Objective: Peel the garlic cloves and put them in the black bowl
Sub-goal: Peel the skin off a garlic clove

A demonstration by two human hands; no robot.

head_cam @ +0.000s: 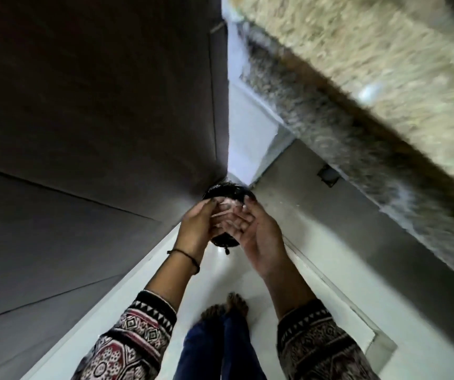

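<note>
Black and round, a black container (227, 192) sits directly beneath both my hands, low down over the white floor (228, 272), between the dark cabinet front (83, 105) on my left and the speckled stone desk (384, 64) on my right. I cannot tell whether it is the black bowl named in the task or some other vessel, because my hands cover most of its opening.

Hand status:
- My left hand (197, 223) is held over the container with its fingers curved inward. Blur prevents me from telling whether they are grasping anything.
- My right hand (258, 237) faces it, palm turned inward, fingers extended and released, grasping nothing I can make out.
- A pale patch (227, 211) shows between the two hands. It is too blurred to identify as cloves, skins or lit fingertips.

No garlic clove can be identified with certainty anywhere in view.

Judged step: emptying or brushing off the hands over the container.

Recommended procedure:
1. Keep both hands centred above the opening, so that nothing falls past the rim onto the floor.
2. Lower the hands close to the rim before letting go; papery skins drift and peeled cloves bounce.
3. Sort first. Only peeled cloves belong in the bowl, and skins go elsewhere.
4. Rub the fingers lightly together, since skins are likely to cling to them.
5. Steady the head and check the contents before stepping away.
</note>
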